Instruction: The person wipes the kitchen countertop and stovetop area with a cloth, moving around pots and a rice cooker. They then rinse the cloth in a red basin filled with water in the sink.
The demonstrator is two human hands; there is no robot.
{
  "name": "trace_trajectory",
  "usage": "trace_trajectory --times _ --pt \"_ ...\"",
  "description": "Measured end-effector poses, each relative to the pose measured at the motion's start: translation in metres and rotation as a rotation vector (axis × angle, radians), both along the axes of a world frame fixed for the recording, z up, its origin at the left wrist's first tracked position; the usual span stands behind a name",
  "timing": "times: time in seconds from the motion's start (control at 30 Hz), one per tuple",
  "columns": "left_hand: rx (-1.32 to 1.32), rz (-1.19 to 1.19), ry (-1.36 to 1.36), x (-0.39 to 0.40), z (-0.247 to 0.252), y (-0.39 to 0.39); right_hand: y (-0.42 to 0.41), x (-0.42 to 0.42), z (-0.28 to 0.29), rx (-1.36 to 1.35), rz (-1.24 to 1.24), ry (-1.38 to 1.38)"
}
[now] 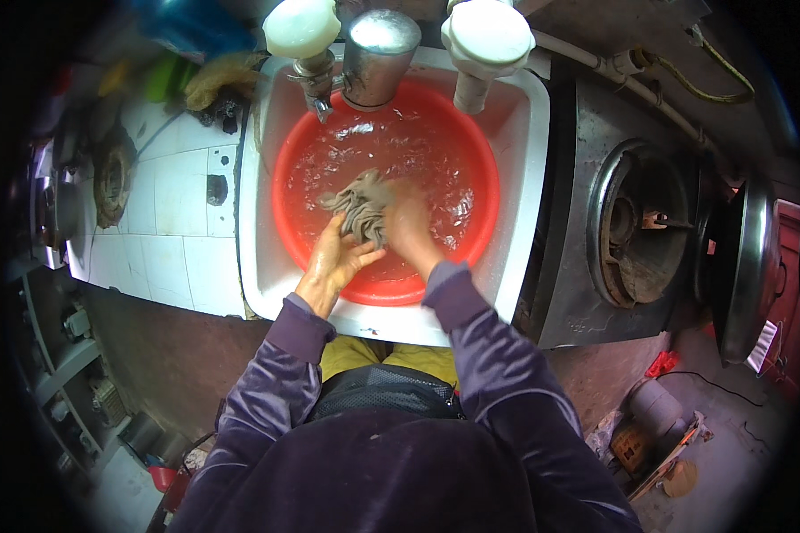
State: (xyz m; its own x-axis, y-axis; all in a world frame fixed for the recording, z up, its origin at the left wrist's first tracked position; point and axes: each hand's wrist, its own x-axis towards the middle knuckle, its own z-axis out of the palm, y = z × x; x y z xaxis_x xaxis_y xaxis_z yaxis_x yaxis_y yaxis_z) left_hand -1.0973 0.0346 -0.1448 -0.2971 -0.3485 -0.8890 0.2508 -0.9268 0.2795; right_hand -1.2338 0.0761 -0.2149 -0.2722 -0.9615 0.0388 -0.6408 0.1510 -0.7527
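Observation:
A bunched grey-beige cloth is between my two hands, above the water in a red plastic basin. My left hand lies under the cloth's lower left edge, palm up, with its fingers spread and the thumb against the fabric. My right hand is blurred and presses on the cloth's right side; its fingertips are hard to make out. Rippling water fills part of the basin, which stands inside a white sink.
Two taps with white knobs and a metal spout overhang the basin's far side. White tiles lie to the left, with a fibrous scrubber. At right stands a metal stove with a round opening.

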Motion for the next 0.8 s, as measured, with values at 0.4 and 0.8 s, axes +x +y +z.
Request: trace_trajectory --times 0.4,0.8 --pt "-0.346 0.001 0.173 0.021 -0.045 0.028 0.004 0.045 0.058 0.262 -0.043 -0.266" --pt "-0.203 0.021 -0.168 0.033 -0.032 0.009 -0.015 -0.014 0.020 0.500 -0.108 -0.035"
